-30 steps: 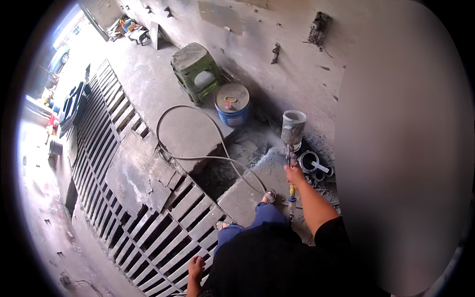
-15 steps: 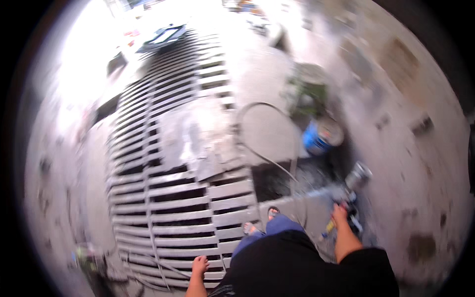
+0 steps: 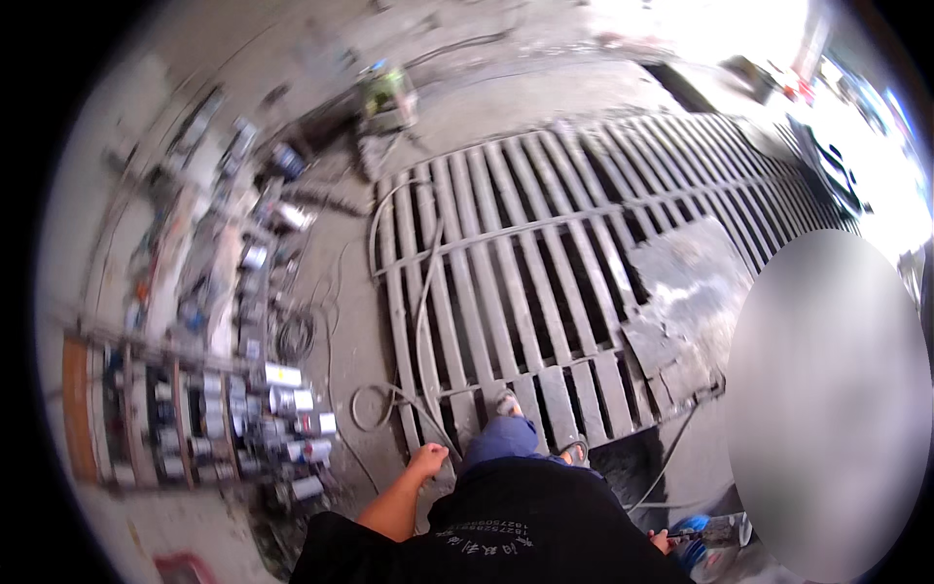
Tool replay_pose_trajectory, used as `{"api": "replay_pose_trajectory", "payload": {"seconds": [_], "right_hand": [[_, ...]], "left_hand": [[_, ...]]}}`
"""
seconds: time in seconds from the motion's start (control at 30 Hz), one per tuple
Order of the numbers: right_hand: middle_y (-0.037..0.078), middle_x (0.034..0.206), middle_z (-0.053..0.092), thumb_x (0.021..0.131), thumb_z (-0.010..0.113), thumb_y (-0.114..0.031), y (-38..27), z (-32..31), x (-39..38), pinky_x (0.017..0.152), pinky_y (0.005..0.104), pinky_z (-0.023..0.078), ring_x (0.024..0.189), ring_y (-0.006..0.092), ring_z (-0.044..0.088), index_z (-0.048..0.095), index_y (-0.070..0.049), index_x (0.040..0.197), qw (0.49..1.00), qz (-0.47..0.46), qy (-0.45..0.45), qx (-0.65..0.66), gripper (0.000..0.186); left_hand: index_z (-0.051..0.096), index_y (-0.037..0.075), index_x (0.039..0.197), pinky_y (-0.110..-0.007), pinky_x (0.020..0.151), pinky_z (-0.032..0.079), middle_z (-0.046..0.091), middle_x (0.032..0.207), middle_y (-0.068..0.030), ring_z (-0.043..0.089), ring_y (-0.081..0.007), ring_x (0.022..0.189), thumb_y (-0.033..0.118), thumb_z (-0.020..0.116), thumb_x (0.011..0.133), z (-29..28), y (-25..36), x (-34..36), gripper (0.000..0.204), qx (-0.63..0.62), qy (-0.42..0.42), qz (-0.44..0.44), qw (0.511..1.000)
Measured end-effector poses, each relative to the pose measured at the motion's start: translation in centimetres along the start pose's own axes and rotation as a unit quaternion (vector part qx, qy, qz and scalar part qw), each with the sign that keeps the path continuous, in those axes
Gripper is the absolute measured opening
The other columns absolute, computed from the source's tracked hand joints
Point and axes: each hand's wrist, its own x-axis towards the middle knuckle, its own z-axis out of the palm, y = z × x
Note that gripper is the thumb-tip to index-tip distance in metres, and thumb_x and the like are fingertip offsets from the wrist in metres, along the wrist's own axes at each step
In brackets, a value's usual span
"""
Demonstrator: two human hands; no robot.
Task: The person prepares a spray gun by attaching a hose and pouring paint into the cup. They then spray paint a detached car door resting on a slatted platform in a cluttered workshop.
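My left hand (image 3: 429,460) hangs beside my blue trousers (image 3: 501,443) above the slatted floor grating (image 3: 477,292), fingers curled; I cannot make out anything in them. A grey hose (image 3: 373,409) lies looped on the floor beyond it. At the lower right my right hand (image 3: 660,541) grips a spray gun (image 3: 686,535), partly hidden by my black shirt. A blue pail (image 3: 694,555) shows just beside it. My sandalled feet are at the grating's near edge, by a dark pit (image 3: 628,467).
Cans crowd a wooden rack (image 3: 175,414) and cluttered shelves (image 3: 224,292) on the left. A broken metal sheet (image 3: 686,311) covers part of the grating. A green object (image 3: 387,97) stands by the far wall; a dark curved item (image 3: 827,165) lies at upper right.
My view has swung sharply round, bringing the rack and shelves into view. The green stool and wall beside me have left view. The spray gun has sunk to the lower right edge.
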Motion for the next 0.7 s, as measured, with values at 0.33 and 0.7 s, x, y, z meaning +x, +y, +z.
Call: {"api": "replay_pose_trajectory", "payload": {"seconds": [0.33,0.7], "right_hand": [[0.007,0.068,0.054,0.089,0.056,-0.023,-8.8,30.3,-12.1,0.042,0.0291,0.039,0.051,0.0162,0.051,0.041,-0.012,0.113,0.903,-0.203,-0.312,-0.215,0.030],[0.001,0.075,0.049,0.089,0.060,-0.012,-1.4,57.2,-43.7,0.050,0.0253,0.041,0.058,0.0093,0.049,0.039,-0.013,0.087,0.656,-0.339,-0.625,-0.254,0.021]], "left_hand": [[0.066,0.001,0.094,-0.039,0.073,0.049,0.068,0.086,-0.0146,0.065,-0.0277,0.082,0.039,0.062,0.084,0.0,-6.4,1.8,0.039,-0.216,0.044,-0.113,0.969],[0.064,0.002,0.101,-0.039,0.083,0.048,0.067,0.100,-0.0186,0.064,-0.0319,0.095,0.041,0.054,0.088,-12.1,-4.8,6.0,0.042,-0.352,0.199,-0.138,0.904]]}}
